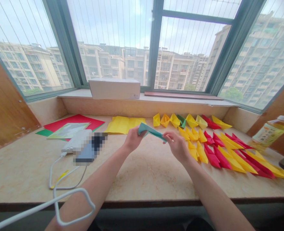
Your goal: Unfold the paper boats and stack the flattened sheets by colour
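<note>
Observed green-framed windows [157,48] admitting daylight from a cloudy sky [122,22] above multi-storey buildings [98,62], recorded a pale sill [78,93] beneath them, and noted wooden panels [7,96] flanking a beige, marbled counter [144,179].

Two hands [133,138] [178,146], one teal paper [153,131], one bottle [269,131], one white box [114,89], one green paper boat [181,121].

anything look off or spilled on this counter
Nothing looks spilled. The white cable loops in front of the left forearm, where it might snag. One dark green folded paper sits between yellow ones in the back row, breaking their colour run.
</note>
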Available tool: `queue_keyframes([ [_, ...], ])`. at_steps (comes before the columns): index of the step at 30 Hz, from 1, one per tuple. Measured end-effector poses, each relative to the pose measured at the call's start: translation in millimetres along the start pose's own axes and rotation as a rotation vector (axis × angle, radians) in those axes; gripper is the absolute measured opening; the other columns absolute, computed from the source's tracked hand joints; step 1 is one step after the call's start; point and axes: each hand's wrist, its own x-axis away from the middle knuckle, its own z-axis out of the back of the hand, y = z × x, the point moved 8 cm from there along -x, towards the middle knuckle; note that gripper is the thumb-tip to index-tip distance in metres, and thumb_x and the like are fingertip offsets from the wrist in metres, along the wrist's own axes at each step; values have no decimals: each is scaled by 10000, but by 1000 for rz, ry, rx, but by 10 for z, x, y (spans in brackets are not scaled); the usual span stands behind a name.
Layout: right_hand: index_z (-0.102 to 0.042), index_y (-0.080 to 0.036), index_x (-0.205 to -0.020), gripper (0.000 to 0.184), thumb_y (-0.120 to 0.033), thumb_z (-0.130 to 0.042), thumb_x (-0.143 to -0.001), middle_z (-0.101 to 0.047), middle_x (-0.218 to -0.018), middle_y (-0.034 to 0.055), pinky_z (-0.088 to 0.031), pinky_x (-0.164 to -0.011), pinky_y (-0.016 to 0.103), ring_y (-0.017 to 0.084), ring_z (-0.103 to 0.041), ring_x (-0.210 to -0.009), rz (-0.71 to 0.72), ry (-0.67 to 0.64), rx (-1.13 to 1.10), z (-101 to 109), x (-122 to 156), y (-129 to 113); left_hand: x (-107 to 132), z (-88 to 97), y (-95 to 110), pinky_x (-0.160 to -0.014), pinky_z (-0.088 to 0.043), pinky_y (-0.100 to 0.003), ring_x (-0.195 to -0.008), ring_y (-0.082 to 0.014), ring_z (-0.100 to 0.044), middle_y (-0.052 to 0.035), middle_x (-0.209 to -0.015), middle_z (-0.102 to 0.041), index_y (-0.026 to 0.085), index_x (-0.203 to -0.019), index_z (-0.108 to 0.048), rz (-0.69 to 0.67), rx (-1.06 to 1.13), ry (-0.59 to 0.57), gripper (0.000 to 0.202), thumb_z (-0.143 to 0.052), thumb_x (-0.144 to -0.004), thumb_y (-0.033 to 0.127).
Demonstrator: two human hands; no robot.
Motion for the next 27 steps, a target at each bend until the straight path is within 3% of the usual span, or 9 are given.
queue_keyframes([
  [6,-695,-221,-1091,268,-328,-479,-974,-747,-898,48,-542,-819,362,205,-704,-856,149,-56,-39,-31,7,-148,-12,53,-129,-543,-340,-248,-586,-127,-455,22,-584,-527,166,-605,-584,147,-6,32,243,-656,-742,354],
  [13,-631,-266,-1288,379,-237,-505,-932,-656,-1271,72,-510,-984,403,227,-639,-1132,261,-106,-33,-123,46,-242,-29,87,-218,-540,-335,-239,-600,-134,-460,13,-590,-531,173,-607,-585,188,16,61,255,-649,-719,394],
  [15,-679,-263,-1214,320,-277,-550,-922,-692,-1201,69,-524,-955,405,235,-656,-1086,221,-55,-48,-99,29,-222,-23,64,-221,-539,-335,-243,-593,-137,-462,13,-584,-530,174,-598,-584,189,22,49,262,-659,-713,398],
  [19,-721,-224,-1010,219,-364,-586,-909,-733,-886,49,-555,-755,353,194,-679,-774,17,140,-132,80,-37,-52,14,-83,-122,-560,-376,-267,-603,-156,-501,2,-621,-575,169,-652,-629,150,87,-71,262,-671,-740,412],
  [22,-628,-221,-1085,292,-419,-630,-870,-650,-694,-17,-502,-574,277,138,-591,-572,-98,255,-302,212,-78,116,73,-237,17,-627,-435,-289,-673,-185,-556,-10,-725,-647,162,-785,-696,99,162,-217,219,-664,-775,379],
  [24,-599,-221,-1078,321,-438,-654,-848,-590,-623,-50,-461,-525,250,120,-544,-524,-122,275,-372,254,-104,189,112,-301,70,-651,-458,-300,-698,-198,-576,-19,-763,-670,159,-828,-714,98,190,-275,209,-672,-779,357],
  [27,-666,-196,-975,286,-450,-654,-844,-619,-653,-16,-460,-538,257,122,-544,-551,-142,279,-347,275,-117,242,132,-324,76,-647,-479,-308,-697,-206,-593,-39,-773,-686,159,-832,-723,129,225,-288,209,-697,-764,355],
])
